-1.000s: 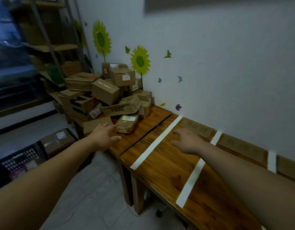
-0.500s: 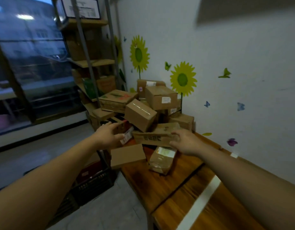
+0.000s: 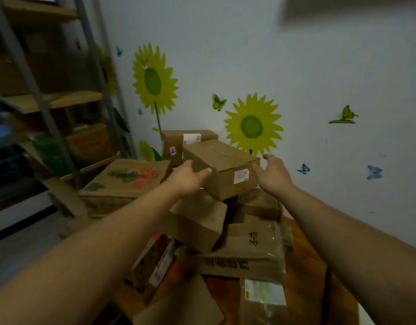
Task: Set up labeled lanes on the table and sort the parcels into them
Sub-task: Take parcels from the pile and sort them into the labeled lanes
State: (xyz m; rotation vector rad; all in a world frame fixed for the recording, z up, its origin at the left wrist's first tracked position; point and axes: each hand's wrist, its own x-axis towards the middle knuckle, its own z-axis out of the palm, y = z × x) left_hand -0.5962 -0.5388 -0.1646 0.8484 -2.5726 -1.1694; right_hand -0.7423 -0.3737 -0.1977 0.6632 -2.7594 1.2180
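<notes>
One brown cardboard box (image 3: 222, 161) tops the parcel pile (image 3: 244, 252). Left hand (image 3: 190, 178) grasps its corner; right hand (image 3: 273, 175) spreads released beside it.

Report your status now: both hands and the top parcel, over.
Left hand grips left end of brown cardboard box atop parcel pile. Right hand open at its right end. Brown labelled carton close behind.
</notes>
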